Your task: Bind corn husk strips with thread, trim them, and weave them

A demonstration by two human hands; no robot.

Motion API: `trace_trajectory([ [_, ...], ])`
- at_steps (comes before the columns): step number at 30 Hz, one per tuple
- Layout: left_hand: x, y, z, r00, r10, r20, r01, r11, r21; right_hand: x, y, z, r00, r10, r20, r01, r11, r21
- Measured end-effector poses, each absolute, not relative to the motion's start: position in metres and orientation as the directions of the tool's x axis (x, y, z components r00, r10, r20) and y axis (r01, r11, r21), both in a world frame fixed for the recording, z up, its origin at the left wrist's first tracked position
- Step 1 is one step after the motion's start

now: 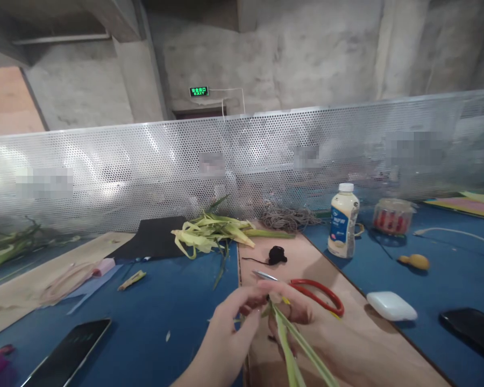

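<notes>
My left hand (229, 328) and my right hand (294, 314) meet low in the middle of the view, both pinching the tip of long green leaf strips (292, 349) that run down toward me. Fingers of both hands are closed round the strips. Red-handled scissors (312, 293) lie on the brown board (371, 344) just beyond my right hand, blades pointing left. A pile of pale green leaf strips (210, 234) lies farther back on the blue table (169, 306).
A white bottle (342, 220), a clear box of red items (392, 216), a white case (391, 305), a yellow gourd-like thing (415, 262) and a black phone (471, 328) sit right. Another phone (70, 355) lies front left. Twine (286, 217) and a perforated metal screen (242, 161) stand behind.
</notes>
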State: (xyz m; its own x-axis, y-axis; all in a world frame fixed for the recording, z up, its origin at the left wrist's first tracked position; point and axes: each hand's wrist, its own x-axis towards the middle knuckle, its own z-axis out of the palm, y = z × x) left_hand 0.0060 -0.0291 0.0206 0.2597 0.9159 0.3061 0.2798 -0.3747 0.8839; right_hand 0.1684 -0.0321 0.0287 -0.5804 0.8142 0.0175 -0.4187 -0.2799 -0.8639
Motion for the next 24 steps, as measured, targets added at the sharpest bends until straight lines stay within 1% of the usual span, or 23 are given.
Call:
trace_trajectory([
  [2,0.006,-0.030,0.023,0.274,0.921,0.279,0.259,-0.350,0.900,0.169,-0.031,0.029,-0.593,0.805,0.015,-0.409,-0.286,-0.867],
  [6,0.005,-0.029,0.025,0.275,0.920,0.278,0.207,-0.339,0.918,0.171,-0.031,0.029,-0.568,0.822,0.047,-0.354,-0.193,-0.915],
  [8,0.004,-0.029,0.024,0.258,0.922,0.290,0.210,-0.346,0.914,0.171,-0.032,0.030,-0.486,0.873,0.048,-0.361,-0.150,-0.920],
  [11,0.003,-0.029,0.022,0.219,0.927,0.304,0.235,-0.352,0.906,0.171,-0.030,0.028,-0.299,0.954,0.017,-0.365,-0.098,-0.926],
  [13,0.003,-0.028,0.019,0.208,0.927,0.313,0.251,-0.360,0.899,0.170,-0.025,0.025,-0.244,0.970,-0.013,-0.349,-0.101,-0.932],
  [17,0.003,-0.025,0.015,0.233,0.926,0.297,0.203,-0.345,0.917,0.168,-0.016,0.017,-0.229,0.972,-0.046,-0.313,-0.119,-0.942],
  [20,0.006,-0.022,0.014,0.223,0.944,0.244,0.133,-0.277,0.952,0.168,-0.015,0.014,-0.214,0.977,0.003,-0.278,-0.058,-0.959],
  [22,0.008,-0.022,0.015,0.190,0.954,0.230,0.143,-0.259,0.955,0.168,-0.014,0.013,-0.237,0.971,0.037,-0.268,-0.029,-0.963],
  [24,0.010,-0.022,0.017,0.161,0.953,0.258,0.182,-0.285,0.941,0.169,-0.015,0.013,-0.240,0.969,0.055,-0.231,-0.002,-0.973],
])
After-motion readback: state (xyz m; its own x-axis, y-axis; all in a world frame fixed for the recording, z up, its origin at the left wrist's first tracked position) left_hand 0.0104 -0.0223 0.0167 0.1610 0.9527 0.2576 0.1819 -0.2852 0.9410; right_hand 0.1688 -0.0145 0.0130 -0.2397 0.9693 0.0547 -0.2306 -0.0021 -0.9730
